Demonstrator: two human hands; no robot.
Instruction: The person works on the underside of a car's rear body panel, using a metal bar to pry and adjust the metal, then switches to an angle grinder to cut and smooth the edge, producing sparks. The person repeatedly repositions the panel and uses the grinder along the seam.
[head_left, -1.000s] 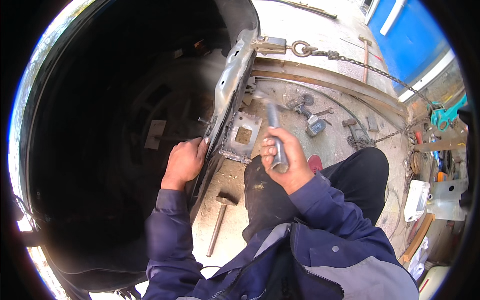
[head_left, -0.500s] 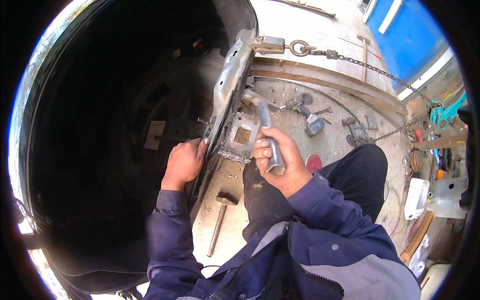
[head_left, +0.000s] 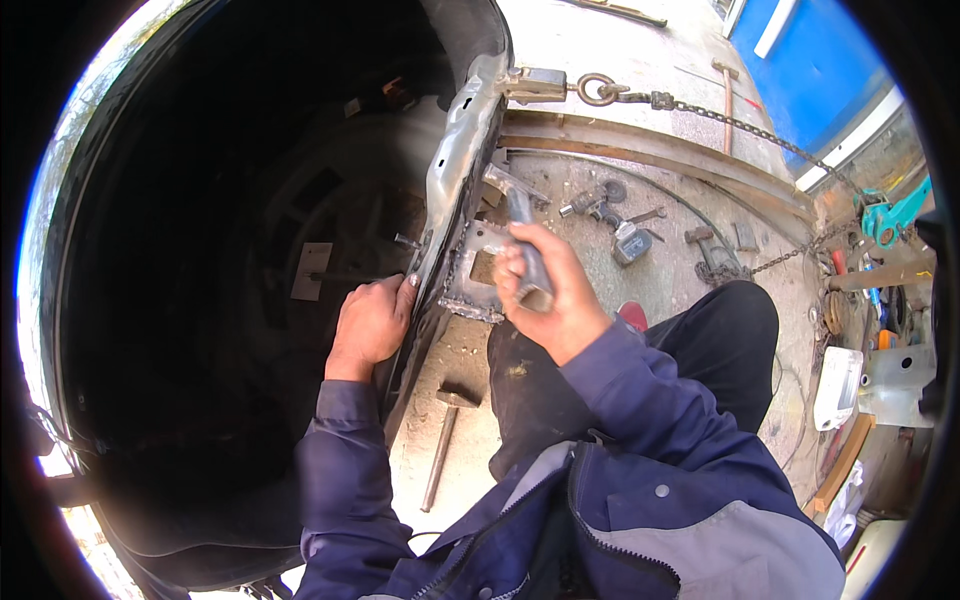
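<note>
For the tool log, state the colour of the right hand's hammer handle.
The hammer handle is metallic grey, shown best in the head view.

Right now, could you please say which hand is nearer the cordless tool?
Right. The right hand is left of the cordless tool; the left hand is farther left, on the metal edge.

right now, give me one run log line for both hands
left hand: on metal panel | right hand: gripping hammer | second hammer: on ground

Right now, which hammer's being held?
The thick-handled grey hammer, in the right hand; no hand touches the lower hammer or the far brown-handled hammer.
</note>
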